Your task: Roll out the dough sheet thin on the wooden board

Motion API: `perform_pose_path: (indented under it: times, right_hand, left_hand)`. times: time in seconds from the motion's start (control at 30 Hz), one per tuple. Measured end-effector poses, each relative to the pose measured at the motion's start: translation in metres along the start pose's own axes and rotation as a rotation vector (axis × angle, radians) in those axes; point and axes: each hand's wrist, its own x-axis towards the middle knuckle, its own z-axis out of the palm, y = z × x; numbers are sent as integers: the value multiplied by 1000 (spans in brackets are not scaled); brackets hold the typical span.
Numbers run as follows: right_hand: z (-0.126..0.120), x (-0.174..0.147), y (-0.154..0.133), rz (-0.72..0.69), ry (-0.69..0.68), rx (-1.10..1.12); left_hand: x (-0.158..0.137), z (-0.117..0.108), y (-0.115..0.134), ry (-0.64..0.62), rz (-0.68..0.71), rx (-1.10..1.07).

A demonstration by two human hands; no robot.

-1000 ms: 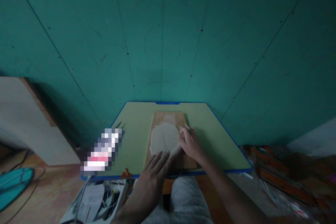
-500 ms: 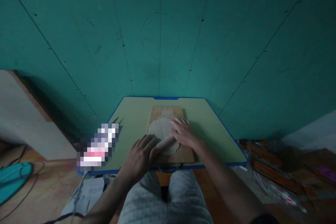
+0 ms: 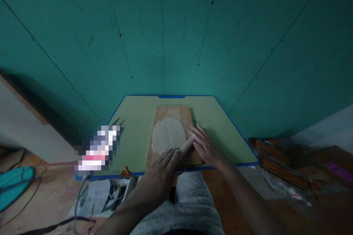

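Note:
A flat, pale sheet of dough [image 3: 168,135] with an uneven edge lies on a wooden board [image 3: 173,111]. Across the board's lower right part runs a rolling pin [image 3: 186,147], slanted, just beside the dough's lower right edge. My left hand [image 3: 162,169] covers its near-left end, fingers laid over it. At the far-right end, my right hand [image 3: 205,145] rests on the pin with its fingers over the top. Both ends of the pin are hidden under the hands.
The board rests on a light table with a blue rim [image 3: 171,97], against a green wall [image 3: 173,36]. A blurred-out item [image 3: 97,150] lies on the table's left side, with a cable hanging down. Below sits a box of cables [image 3: 118,192]. Clutter [image 3: 286,169] lies at right.
Both hands and the rolling pin have moved right across the board, from on top of the dough to beside its edge. More of the dough shows. The camera view has shifted slightly.

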Motion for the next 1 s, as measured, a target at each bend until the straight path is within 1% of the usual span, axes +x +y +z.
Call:
perform_pose_path:
  times: [0.1,0.23,0.37,0.47,0.57,0.67,0.73,0.8,0.9,1.0]
  right_hand:
    - [-1,-13,4,10,32,57]
    - [-1,-18,4,29,39,85]
    - [-1,-5,4,23,5,32]
    - [-2,10,7,-9,-27,-7]
    - [-1,23,9,-22,-30,17]
    - [1,28,6,13,49,73]
    - [3,26,3,43,139,102]
    - [4,21,0,82,203,116]
    - [3,14,-2,124,218,76]
    - [-1,12,-5,108,207,3]
  left_hand:
    - [1,7,1,2,34,32]
    - [2,5,-2,-10,8,21]
    - [3,-3,-9,-16,3,-21]
    - [4,-8,-17,13,-12,-13]
    - [10,-14,-20,40,-39,-1]
    - [14,-17,-18,46,-70,-23]
    - [14,-17,-18,39,-86,-60]
    - [10,-16,-20,65,-113,-99]
    - [4,-16,-29,159,-211,-124]
    - [4,-20,-41,221,-315,-101]
